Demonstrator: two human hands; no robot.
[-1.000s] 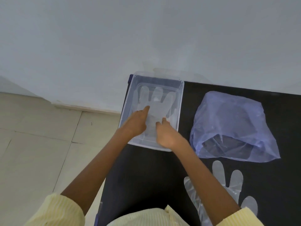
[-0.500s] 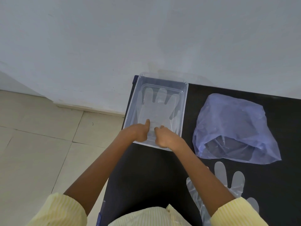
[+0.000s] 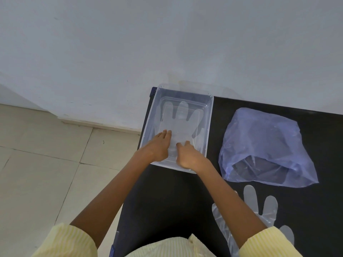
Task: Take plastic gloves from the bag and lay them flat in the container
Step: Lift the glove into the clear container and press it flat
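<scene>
A: A black surface (image 3: 167, 197) stands against a pale wall, tiled floor to the left. What is on it?

B: A clear container (image 3: 209, 115) at the far left corner, a bluish bag (image 3: 263, 138) to its right with its mouth facing the near side, and a spare glove (image 3: 267, 210) lying flat on the surface just near of the bag.

A: And the step in hand?

B: Flattening, I'd say. One plastic glove (image 3: 181, 120) lies spread in the container, its fingers pointing to the far wall. The left hand (image 3: 157, 147) rests on its cuff end with fingers extended, gripping nothing. The right hand (image 3: 187, 154) is beside it, fingers loosely curled against the film; whether it pinches the cuff I cannot tell.

A: So what does the next move call for?

B: Probably lifting both hands off without dragging the thin film, then reaching right for the spare glove, or into the bag, and laying it squarely on top of the first.
</scene>
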